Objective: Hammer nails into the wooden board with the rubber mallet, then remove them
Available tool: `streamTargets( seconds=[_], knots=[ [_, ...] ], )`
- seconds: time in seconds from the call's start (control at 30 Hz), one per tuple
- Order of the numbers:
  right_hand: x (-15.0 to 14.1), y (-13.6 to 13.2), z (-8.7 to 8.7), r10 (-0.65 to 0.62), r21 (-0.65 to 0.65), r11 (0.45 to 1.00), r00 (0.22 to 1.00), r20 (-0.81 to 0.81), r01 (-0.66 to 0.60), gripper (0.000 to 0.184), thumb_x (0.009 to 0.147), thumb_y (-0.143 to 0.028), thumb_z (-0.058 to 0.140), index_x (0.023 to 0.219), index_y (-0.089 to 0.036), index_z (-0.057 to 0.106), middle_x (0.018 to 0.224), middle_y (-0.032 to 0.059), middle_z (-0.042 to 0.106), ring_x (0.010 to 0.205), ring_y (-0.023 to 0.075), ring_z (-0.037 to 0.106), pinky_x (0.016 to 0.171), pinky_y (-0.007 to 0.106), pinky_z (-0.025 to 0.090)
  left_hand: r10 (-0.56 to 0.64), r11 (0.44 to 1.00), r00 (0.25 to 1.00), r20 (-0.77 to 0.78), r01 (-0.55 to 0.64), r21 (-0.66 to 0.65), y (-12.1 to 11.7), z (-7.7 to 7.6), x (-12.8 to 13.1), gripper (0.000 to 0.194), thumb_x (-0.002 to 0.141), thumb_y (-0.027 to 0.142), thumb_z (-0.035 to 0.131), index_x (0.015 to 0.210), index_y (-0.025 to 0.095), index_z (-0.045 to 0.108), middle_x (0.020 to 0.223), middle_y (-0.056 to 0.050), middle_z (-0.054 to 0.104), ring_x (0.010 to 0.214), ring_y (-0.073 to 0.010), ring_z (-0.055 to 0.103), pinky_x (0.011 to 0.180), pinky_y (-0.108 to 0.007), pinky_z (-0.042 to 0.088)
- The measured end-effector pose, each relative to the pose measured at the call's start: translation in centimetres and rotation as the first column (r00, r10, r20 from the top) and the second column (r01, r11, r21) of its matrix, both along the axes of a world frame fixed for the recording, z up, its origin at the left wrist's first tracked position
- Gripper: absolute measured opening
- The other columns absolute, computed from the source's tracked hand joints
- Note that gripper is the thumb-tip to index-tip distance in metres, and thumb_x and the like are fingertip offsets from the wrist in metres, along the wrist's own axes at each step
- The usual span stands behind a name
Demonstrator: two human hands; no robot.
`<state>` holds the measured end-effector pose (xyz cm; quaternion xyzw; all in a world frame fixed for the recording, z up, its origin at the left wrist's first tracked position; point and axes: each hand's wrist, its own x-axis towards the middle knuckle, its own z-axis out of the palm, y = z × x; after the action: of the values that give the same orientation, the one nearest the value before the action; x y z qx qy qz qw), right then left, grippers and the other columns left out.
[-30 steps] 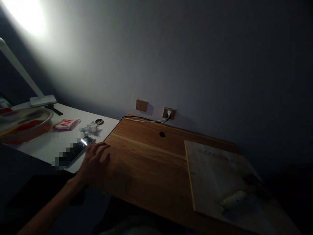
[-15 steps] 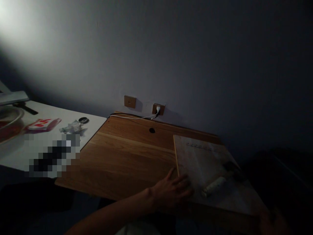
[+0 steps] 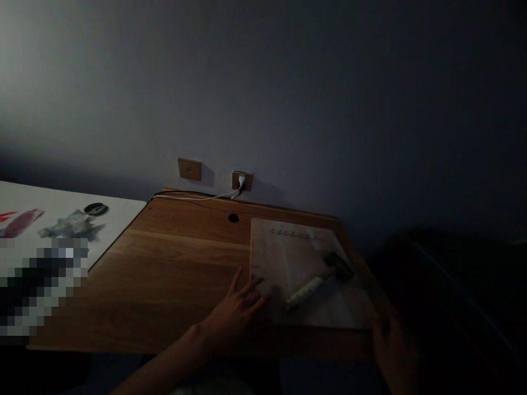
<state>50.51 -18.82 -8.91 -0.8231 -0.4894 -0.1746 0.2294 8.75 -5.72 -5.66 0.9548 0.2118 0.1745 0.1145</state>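
Between both hands point(image 3: 235, 311) — a board point(image 3: 284, 263) bearing a hammer point(image 3: 313, 285).

I see a board point(image 3: 280, 260) on the right part of the counter point(image 3: 177, 263), with a hammer point(image 3: 307, 292) on top. My left hand point(image 3: 236, 310) is at the board's left edge; my right hand point(image 3: 393, 345) is by its near right corner. Two wall plates point(image 3: 189, 169) sit behind the counter.
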Motion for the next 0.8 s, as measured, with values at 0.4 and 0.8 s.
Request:
streamTargets(
  seconds=[0.4,0.8],
  knots=[
    [-11.1,1.8,0.1,0.513,-0.052,0.856,0.833,0.207,-0.514,0.034,0.102,-0.04,0.04,0.114,-0.025,0.068,0.117,0.0137,0.072,0.11,0.0315,0.065,0.091,0.052,0.05,0.285,0.943,0.953,0.105,-0.298,0.15,-0.8,0.3,-13.5,0.024,0.097,0.017,0.053,0.111,0.029,0.069,0.119,0.001,0.074,0.131,-0.0235,0.056,0.127,-0.055,0.013],
    [-12.1,4.3,0.3,0.612,0.015,0.785,0.78,0.133,-0.619,0.026,0.1,-0.04,0.048,0.11,-0.027,0.068,0.102,0.0087,0.076,0.094,0.0275,0.07,0.086,0.046,0.053,0.345,0.928,0.936,0.067,-0.351,0.127,0.2,1.9,-17.2,0.026,0.098,0.017,0.048,0.112,0.028,0.068,0.105,-0.001,0.076,0.102,-0.0201,0.068,0.101,-0.04,0.048]
  ],
)
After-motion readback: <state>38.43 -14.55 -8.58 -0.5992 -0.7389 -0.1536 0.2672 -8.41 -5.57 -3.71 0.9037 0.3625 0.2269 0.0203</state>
